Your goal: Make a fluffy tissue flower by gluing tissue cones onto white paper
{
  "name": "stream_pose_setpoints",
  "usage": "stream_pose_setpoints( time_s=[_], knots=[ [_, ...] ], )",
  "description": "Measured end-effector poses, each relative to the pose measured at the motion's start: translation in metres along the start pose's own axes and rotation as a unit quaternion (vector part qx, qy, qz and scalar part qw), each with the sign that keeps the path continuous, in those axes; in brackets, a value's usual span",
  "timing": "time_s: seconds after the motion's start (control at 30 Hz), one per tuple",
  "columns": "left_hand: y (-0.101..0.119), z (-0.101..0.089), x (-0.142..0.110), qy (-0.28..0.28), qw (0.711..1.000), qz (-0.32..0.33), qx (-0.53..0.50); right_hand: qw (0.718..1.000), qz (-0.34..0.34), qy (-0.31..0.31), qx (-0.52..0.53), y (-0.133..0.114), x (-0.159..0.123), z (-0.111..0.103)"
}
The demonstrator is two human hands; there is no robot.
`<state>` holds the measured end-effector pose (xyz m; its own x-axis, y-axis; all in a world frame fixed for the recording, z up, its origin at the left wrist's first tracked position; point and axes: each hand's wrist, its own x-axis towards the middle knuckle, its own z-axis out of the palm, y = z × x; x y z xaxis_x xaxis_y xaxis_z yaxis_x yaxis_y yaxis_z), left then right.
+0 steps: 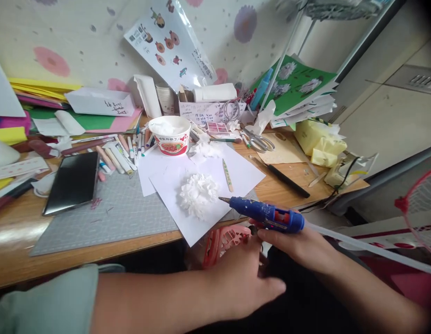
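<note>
My right hand (302, 246) is closed around the handle of a blue hot glue gun (264, 212), whose metal nozzle points left. A long translucent glue stick (371, 248) sticks out of its back end. Just below the gun is my left hand (248, 276), thumb stretched out to the right, its other fingers mostly hidden near the gun's handle. Left of the nozzle a ruffled white paper flower (199, 195) lies on a white sheet (193, 227). A patterned flat stick (227, 175) rests on the paper behind the nozzle.
A paper bowl (169, 135) with white stuff stands behind the flower. Markers (118, 157), a black phone (72, 182) and a grey cutting mat (128, 227) are left. Scissors (259, 140), a black-handled tool (288, 181) and a yellow tissue pack (318, 139) are right. A red basket (212, 248) sits below the table edge.
</note>
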<state>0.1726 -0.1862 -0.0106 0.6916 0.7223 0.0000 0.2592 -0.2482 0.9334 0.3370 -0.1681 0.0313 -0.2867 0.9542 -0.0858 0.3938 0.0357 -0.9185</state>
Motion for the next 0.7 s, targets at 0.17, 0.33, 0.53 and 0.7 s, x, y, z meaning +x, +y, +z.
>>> stream_pose_setpoints(
  time_s=[0.17,0.33,0.53,0.7],
  knots=[
    [-0.016,-0.036,-0.036,-0.063,0.910,0.253,0.324,0.980,-0.061,-0.042,-0.184,0.002,0.014,-0.003],
    [-0.020,-0.072,-0.039,0.052,0.847,0.315,0.425,0.975,-0.057,-0.060,-0.207,0.004,0.025,0.002],
    [-0.048,-0.080,-0.037,0.069,0.831,0.341,0.434,0.976,-0.054,-0.082,-0.193,0.008,0.032,0.005],
    [-0.056,-0.088,-0.037,0.023,0.848,0.339,0.407,0.959,-0.085,-0.082,-0.258,0.012,0.029,0.002]
  ],
)
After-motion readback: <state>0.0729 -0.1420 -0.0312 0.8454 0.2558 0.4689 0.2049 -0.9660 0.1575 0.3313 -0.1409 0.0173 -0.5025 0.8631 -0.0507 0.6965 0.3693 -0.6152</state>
